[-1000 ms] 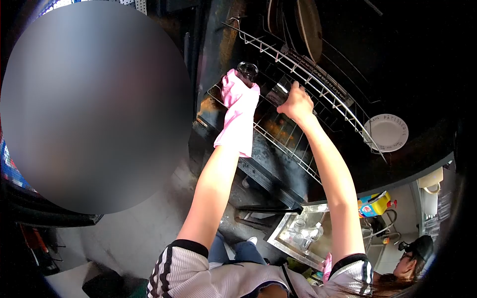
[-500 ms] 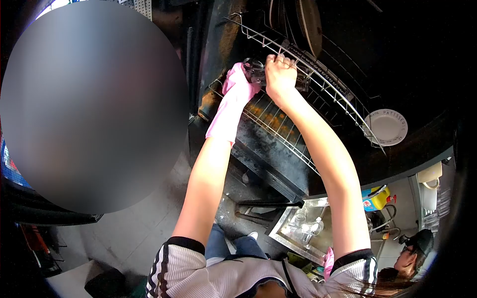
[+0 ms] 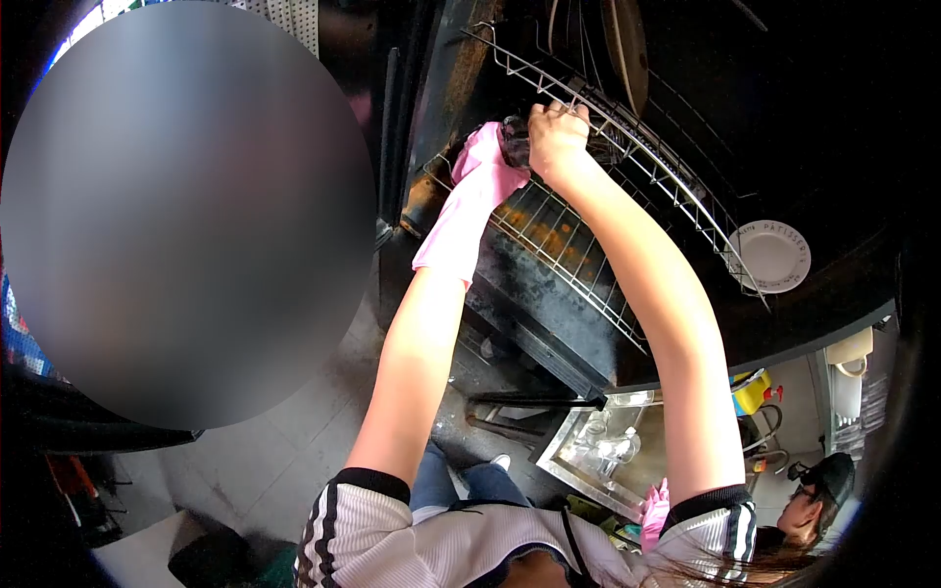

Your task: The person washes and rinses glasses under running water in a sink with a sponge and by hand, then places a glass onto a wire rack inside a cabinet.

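Note:
My left hand [image 3: 482,162] wears a pink rubber glove and is closed around a dark, see-through glass [image 3: 515,142]. Just right of it, my bare right hand [image 3: 557,137] has its fingers curled over, with the knuckles close to the upper wire of a metal dish rack [image 3: 637,147]. What lies under those fingers is hidden. Both hands are between the rack's upper and lower wire tiers, and the lower wire shelf [image 3: 578,269] slopes down to the right beneath them.
A white plate with lettering [image 3: 771,257] stands at the rack's right end. Larger round dishes [image 3: 627,59] stand upright at the back. Below right, a metal sink [image 3: 564,441] holds clear glassware [image 3: 613,446]. A pink glove [image 3: 655,514] and a person in a cap [image 3: 828,490] are at lower right.
The view has shifted slightly, so the rack and arms sit a little further right. My gloved left hand is turned more around the glass, and less of the glass shows.

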{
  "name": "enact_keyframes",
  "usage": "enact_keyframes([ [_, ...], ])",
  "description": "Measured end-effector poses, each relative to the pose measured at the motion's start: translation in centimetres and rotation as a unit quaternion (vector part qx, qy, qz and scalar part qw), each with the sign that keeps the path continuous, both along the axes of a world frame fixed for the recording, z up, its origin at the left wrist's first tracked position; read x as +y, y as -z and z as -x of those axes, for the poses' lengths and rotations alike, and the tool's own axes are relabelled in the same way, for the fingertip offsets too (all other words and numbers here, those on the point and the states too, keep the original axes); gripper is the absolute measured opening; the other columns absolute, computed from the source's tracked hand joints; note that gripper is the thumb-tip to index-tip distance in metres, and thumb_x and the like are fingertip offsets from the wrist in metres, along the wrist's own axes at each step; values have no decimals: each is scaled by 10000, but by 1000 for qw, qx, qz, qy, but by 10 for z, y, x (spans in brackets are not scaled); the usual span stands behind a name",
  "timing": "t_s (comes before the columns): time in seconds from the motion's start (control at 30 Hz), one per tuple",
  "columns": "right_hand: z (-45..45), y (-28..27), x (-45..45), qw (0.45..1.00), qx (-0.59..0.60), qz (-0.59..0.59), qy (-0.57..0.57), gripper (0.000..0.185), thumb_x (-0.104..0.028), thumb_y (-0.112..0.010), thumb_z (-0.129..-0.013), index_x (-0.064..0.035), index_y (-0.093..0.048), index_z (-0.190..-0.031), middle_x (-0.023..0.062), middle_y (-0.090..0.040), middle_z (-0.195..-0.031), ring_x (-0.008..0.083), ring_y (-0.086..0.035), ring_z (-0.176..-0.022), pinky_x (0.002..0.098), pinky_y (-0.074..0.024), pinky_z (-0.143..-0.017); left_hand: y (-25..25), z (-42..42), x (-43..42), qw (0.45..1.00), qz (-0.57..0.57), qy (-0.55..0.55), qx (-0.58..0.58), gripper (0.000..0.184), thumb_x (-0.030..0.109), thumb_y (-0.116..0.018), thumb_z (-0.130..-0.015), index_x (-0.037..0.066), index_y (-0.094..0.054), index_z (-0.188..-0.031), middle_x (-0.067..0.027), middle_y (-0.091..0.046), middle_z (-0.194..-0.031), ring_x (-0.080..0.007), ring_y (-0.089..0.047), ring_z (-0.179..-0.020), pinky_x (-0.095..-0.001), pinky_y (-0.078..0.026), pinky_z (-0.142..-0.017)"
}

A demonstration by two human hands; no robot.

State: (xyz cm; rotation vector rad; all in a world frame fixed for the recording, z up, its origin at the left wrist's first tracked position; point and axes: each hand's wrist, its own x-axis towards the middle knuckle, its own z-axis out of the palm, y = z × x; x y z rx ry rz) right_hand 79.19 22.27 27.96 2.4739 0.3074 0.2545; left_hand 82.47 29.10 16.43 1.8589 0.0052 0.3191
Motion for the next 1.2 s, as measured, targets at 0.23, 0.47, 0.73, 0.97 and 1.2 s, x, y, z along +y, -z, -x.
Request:
enact_keyframes([
  [0.23,12,8,-34,998,-10,-46,38,375,-132,-592,-729,-62,-520,-1091,163,-554,-1091,299,-529,-1076,404,-370,-944,-26,47,-15,974,-201,-17,-105,500,147,-781,-519,115,-572,-972,-98,-601,-936,-293,-584,-919,-364,-489,-791],
  [0.47,-4,21,-43,998,-21,-45,28,317,-152,-527,-761,-84,-558,-1069,137,-563,-1084,283,-521,-1081,394,-366,-947,-16,48,-24,978,-188,28,-90,561,150,-799,-525,108,-540,-1020,-89,-575,-1025,-276,-559,-982,-354,-463,-862],
  [0.73,-6,16,-4,996,34,34,80,429,-287,-438,-894,-98,-494,-1274,125,-440,-1340,274,-383,-1254,469,-219,-1046,54,-30,-36,960,-263,26,-90,848,280,-835,-517,96,-427,-1238,-73,-544,-1176,-210,-534,-1078,-317,-443,-920],
  [0.97,-6,32,9,981,9,191,-36,352,-293,-479,-872,-146,-567,-1179,34,-554,-1197,220,-471,-1139,467,-285,-938,42,-14,-9,987,73,113,-83,933,201,-852,-479,76,-398,-1284,-121,-556,-1195,-241,-530,-1112,-328,-432,-937],
  [1.2,-26,61,11,916,3,374,-147,852,1,-815,-477,-166,-495,-1249,-12,-501,-1276,232,-422,-1218,512,-230,-1031,63,-32,-11,952,213,132,-178,722,249,-826,-543,41,-477,-1140,-154,-583,-1099,-287,-555,-1032,-339,-457,-867],
])
